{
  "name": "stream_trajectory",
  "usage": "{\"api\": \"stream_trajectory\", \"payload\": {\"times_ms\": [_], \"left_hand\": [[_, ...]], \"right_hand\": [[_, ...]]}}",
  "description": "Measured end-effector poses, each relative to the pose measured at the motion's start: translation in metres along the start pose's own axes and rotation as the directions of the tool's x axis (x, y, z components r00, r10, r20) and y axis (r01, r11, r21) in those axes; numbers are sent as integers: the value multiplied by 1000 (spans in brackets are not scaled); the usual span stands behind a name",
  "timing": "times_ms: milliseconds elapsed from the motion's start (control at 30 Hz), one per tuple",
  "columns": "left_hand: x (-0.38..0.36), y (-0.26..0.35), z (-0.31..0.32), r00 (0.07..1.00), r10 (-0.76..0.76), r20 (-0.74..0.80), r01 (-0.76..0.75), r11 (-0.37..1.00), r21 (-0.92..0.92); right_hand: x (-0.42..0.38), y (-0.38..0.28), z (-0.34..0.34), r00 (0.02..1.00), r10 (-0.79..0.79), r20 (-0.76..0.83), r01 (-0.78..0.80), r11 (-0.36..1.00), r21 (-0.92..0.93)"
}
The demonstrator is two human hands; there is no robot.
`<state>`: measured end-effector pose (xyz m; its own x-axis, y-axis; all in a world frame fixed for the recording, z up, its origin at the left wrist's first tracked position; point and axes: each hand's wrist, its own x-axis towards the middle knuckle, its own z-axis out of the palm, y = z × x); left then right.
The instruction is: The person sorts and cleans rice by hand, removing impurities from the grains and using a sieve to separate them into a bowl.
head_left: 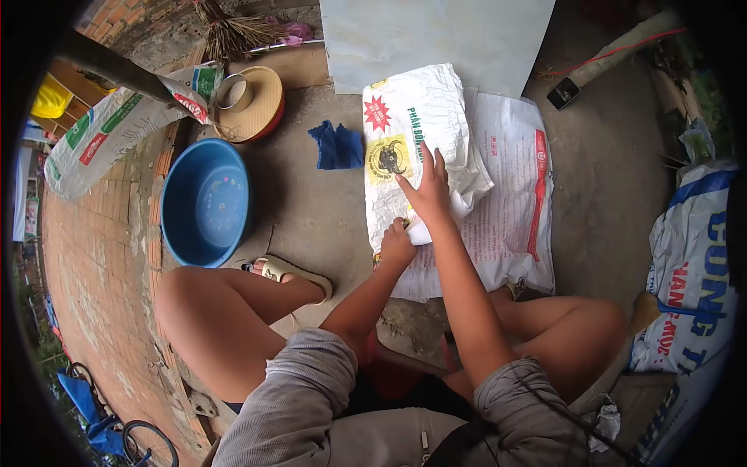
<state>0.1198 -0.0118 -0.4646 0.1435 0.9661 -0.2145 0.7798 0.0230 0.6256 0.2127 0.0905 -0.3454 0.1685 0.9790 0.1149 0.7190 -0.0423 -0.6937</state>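
Observation:
A white woven sack (428,109) with green lettering, a red star and a yellow buffalo-head print lies folded in front of me. Under it, to the right, is another white sack (510,187) with a red stripe. My left hand (398,245) is closed on the near edge of the printed sack. My right hand (429,183) rests on the sack's surface with its fingers spread. A dark blue cloth (337,146) lies on the ground just left of the sack.
At the left are a blue basin (206,202), a round woven tray (253,101) holding a metal ring-shaped item, and a draped sack (117,136). A pale board (436,35) stands beyond the sacks. Large printed sacks (685,272) lie at the right.

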Motion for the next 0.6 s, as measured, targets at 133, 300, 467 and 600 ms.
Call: {"api": "stream_trajectory", "payload": {"times_ms": [133, 300, 467, 600], "left_hand": [[-2, 8, -4, 990, -18, -140, -3, 989, -149], [-17, 28, -26, 953, 268, -140, -275, 961, -33], [-38, 44, -40, 740, 661, 122, -671, 736, 84], [-43, 44, -47, 675, 698, 239, -733, 670, 114]], "right_hand": [[-1, 54, -29, 836, 538, -107, -543, 783, -303], [-7, 137, -50, 466, 885, -14, -881, 462, -104], [-22, 167, -58, 642, 588, 493, -623, 25, 782], [-32, 81, -96, 775, 185, 604, -537, -310, 785]]}}
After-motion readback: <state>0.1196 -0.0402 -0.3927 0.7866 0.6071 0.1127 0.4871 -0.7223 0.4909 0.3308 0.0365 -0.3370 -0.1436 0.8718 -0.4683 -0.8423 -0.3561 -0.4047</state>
